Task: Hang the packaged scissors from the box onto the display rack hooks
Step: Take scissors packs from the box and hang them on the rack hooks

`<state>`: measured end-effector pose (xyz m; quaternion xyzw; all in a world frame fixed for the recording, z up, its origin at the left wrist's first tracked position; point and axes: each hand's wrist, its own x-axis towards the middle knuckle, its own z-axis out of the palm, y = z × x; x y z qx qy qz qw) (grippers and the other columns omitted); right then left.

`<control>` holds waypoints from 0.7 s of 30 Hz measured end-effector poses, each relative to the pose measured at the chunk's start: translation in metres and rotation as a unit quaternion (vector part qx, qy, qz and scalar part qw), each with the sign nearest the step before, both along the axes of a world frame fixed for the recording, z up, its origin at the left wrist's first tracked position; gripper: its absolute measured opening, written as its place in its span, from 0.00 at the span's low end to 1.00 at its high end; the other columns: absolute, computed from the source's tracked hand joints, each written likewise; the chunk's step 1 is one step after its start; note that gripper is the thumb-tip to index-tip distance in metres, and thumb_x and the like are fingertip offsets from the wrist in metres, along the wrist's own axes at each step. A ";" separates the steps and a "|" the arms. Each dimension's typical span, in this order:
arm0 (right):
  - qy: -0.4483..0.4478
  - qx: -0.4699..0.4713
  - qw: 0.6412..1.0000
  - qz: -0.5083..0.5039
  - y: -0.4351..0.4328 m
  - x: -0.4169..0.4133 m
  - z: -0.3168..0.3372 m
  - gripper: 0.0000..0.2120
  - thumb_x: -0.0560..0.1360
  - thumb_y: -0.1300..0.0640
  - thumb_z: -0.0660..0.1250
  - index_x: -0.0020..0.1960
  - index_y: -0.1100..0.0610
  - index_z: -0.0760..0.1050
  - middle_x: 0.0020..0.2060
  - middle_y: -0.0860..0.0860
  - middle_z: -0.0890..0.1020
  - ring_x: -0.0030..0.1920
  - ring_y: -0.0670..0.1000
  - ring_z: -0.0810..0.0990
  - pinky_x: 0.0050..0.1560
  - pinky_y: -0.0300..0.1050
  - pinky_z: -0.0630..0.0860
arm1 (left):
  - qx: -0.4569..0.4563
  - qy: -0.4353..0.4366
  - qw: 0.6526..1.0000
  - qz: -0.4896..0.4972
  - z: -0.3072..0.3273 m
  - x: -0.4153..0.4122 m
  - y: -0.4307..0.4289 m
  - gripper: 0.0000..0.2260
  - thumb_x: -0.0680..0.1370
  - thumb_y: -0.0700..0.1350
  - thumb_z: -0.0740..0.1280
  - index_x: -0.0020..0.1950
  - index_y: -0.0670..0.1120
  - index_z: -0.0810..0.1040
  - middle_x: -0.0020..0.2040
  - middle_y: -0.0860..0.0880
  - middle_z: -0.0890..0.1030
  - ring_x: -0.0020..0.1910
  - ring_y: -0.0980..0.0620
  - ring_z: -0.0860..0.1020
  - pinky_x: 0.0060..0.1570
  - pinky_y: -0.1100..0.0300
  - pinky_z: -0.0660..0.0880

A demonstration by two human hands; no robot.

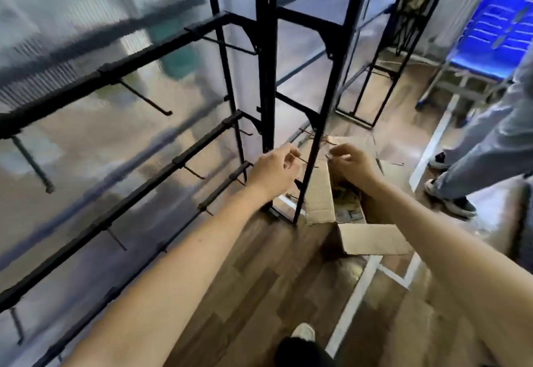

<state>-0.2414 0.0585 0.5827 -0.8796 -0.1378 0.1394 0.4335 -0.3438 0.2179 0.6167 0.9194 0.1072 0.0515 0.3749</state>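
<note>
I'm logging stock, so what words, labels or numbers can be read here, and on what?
No text can be read.
On the packages in the box: coloured print, too blurred to read.
On the box flaps, the rack and the chair: no text shows.

Head view, steeply downward, close over rack (268, 49)

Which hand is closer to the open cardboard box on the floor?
Right. The right hand is over the cardboard box opening; the left hand is off to its left at the rack, pinching a thin hook.
</note>
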 end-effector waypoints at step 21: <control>0.171 -0.234 0.953 -0.089 -0.130 0.204 -0.204 0.14 0.75 0.60 0.62 0.59 0.60 0.75 0.58 0.59 0.78 0.61 0.59 0.74 0.60 0.46 0.68 | 0.110 0.281 0.925 -0.231 -0.237 0.307 -0.109 0.17 0.77 0.45 0.59 0.65 0.44 0.69 0.60 0.41 0.76 0.60 0.40 0.73 0.57 0.52 0.71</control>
